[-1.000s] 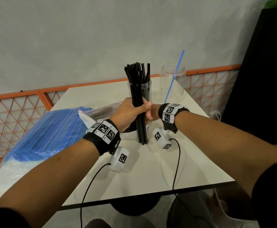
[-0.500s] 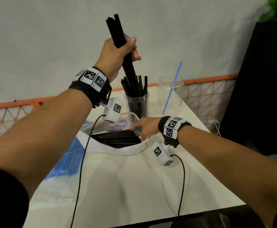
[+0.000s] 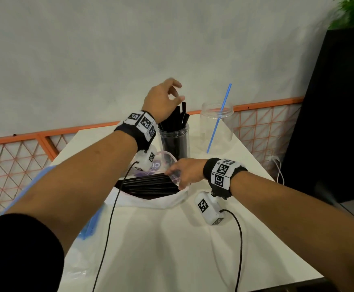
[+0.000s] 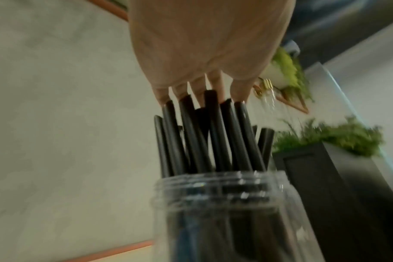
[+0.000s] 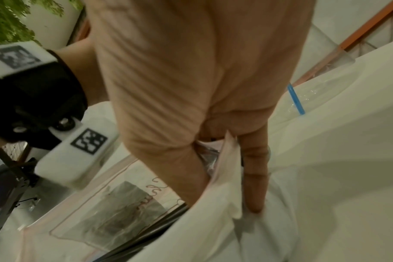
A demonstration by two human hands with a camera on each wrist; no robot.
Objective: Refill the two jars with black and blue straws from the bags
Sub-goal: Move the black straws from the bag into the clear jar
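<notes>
A clear jar packed with black straws stands at the table's far middle. My left hand hovers over it, fingers straight and touching the straw tops, gripping nothing. In front of the jar lies a white plastic bag of black straws. My right hand pinches the bag's open edge between thumb and finger. To the right a second clear jar holds one blue straw.
A bag of blue straws lies at the left, mostly hidden by my left arm. An orange lattice fence runs behind the white table. A black cabinet stands to the right. Wrist-camera cables trail over the table.
My left hand came down from high above the jar, and the black bundle it gripped now stands in the jar, released. My right hand has stayed on the bag's edge.
</notes>
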